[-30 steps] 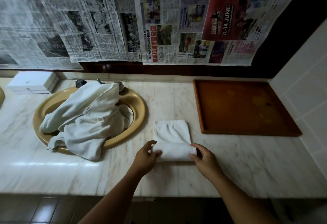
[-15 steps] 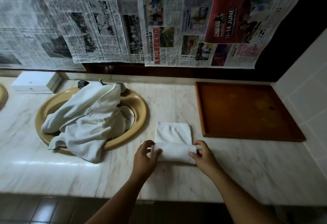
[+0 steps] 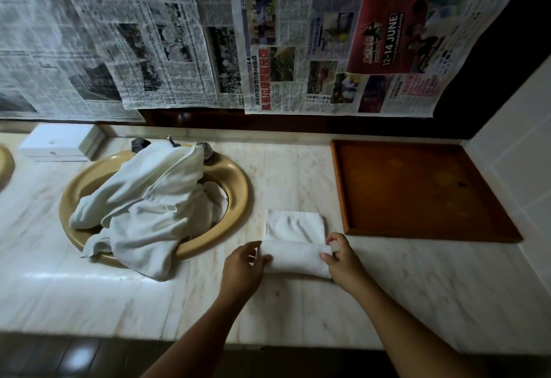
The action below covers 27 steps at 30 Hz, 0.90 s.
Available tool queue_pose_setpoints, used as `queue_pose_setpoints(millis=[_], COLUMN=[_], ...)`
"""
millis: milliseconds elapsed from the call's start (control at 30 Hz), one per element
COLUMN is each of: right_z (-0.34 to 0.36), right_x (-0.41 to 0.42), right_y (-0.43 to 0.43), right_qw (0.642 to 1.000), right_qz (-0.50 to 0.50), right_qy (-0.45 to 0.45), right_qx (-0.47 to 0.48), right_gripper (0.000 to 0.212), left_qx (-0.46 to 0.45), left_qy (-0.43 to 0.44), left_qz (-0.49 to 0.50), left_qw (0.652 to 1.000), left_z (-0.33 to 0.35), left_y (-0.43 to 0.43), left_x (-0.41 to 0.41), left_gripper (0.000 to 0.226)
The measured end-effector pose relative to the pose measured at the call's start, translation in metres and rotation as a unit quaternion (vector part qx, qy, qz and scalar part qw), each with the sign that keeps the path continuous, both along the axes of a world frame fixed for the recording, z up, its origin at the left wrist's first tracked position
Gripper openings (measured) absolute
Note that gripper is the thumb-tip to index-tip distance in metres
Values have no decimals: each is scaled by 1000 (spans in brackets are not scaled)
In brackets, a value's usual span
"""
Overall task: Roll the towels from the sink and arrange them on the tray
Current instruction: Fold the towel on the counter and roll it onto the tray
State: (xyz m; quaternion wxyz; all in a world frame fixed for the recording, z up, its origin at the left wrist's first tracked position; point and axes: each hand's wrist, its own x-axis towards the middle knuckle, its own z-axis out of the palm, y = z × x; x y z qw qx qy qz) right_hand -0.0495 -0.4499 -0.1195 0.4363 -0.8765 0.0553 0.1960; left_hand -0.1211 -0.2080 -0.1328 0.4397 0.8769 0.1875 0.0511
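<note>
A small white towel (image 3: pixel 295 243) lies on the marble counter between the sink and the tray, its near part rolled into a thick tube and its far part still flat. My left hand (image 3: pixel 243 267) grips the left end of the roll. My right hand (image 3: pixel 343 261) pinches the right end with curled fingers. A heap of white towels (image 3: pixel 143 204) fills the tan oval sink (image 3: pixel 235 186) and spills over its front rim. The brown wooden tray (image 3: pixel 417 189) sits at the right with nothing on it.
Tap fittings (image 3: pixel 205 150) stand behind the sink. A white box (image 3: pixel 59 145) rests at the back left. Newspaper sheets (image 3: pixel 268 43) hang over the wall above. A tiled wall (image 3: pixel 524 145) borders the tray on the right. The counter's front edge (image 3: pixel 268 345) is near me.
Both hands have rolled the towel away from me; the roll has grown thicker and the flat part beyond it has become shorter.
</note>
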Motion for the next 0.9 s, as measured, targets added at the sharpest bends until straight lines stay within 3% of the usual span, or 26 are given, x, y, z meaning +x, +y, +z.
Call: queue_pose_setpoints(millis=[167, 267, 367, 467, 633, 767, 900], right_z=[5, 5, 1, -8, -20, -15, -11], right_x=[5, 7, 1, -10, -14, -2, 6], right_y=[9, 11, 12, 7, -8, -14, -19], right_qw=[999, 997, 989, 981, 989, 995, 998], right_qz=[-22, -33, -42, -45, 17, 43, 42], right_qy=[-22, -52, -136, -186, -141, -82, -40], right_qx=[-38, -45, -44, -21, 29, 23, 37], right_gripper=[9, 15, 8, 22, 51, 58, 60], left_qx=[58, 58, 67, 75, 66, 49, 24], left_qy=[44, 49, 51, 56, 74, 78, 13], left_qz=[-11, -15, -16, -16, -8, -9, -9], left_qw=[997, 997, 996, 996, 995, 996, 1000], left_z=[-3, -5, -7, -8, -11, -11, -12], left_y=[2, 2, 2, 3, 3, 4, 4], left_x=[16, 23, 28, 34, 41, 46, 41], left_gripper=[32, 26, 25, 25, 26, 28, 32])
